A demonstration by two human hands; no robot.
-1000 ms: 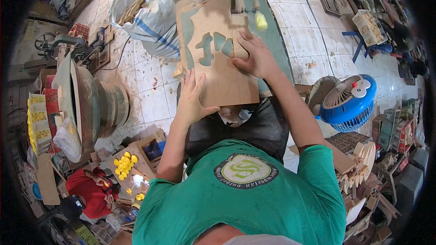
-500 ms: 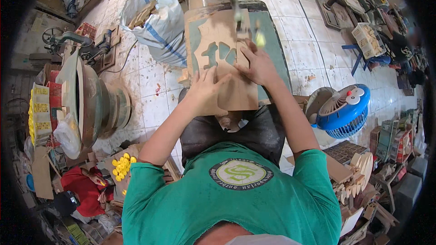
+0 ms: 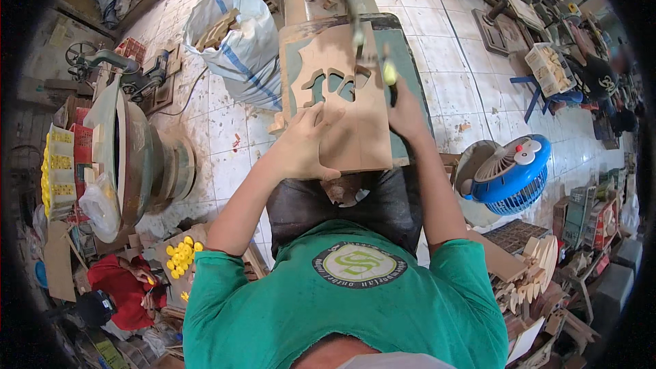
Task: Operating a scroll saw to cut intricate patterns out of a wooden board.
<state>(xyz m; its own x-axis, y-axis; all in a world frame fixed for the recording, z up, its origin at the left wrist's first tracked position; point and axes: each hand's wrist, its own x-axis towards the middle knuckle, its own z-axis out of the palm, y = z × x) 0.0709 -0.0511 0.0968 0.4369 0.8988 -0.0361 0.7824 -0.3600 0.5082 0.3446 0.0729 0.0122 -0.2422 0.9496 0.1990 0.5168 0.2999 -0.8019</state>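
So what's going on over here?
A person's left hand lies spread on a flat brown board with several shaped openings cut through it, resting on a green-topped table. The right hand is beside the board's right edge, close to a blurred yellow-green thing; whether it grips anything is unclear.

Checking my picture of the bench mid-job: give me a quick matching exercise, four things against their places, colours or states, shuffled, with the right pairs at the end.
Things
1. Left hand
2. Board
3. Sack
4. Fan

Places, colours or states
A. Mostly blue, to the right of the board
B. Brown, with openings cut through it
C. White with blue stripes
D. Resting on the board's left side, thumb spread from the fingers

Right pairs
1-D, 2-B, 3-C, 4-A
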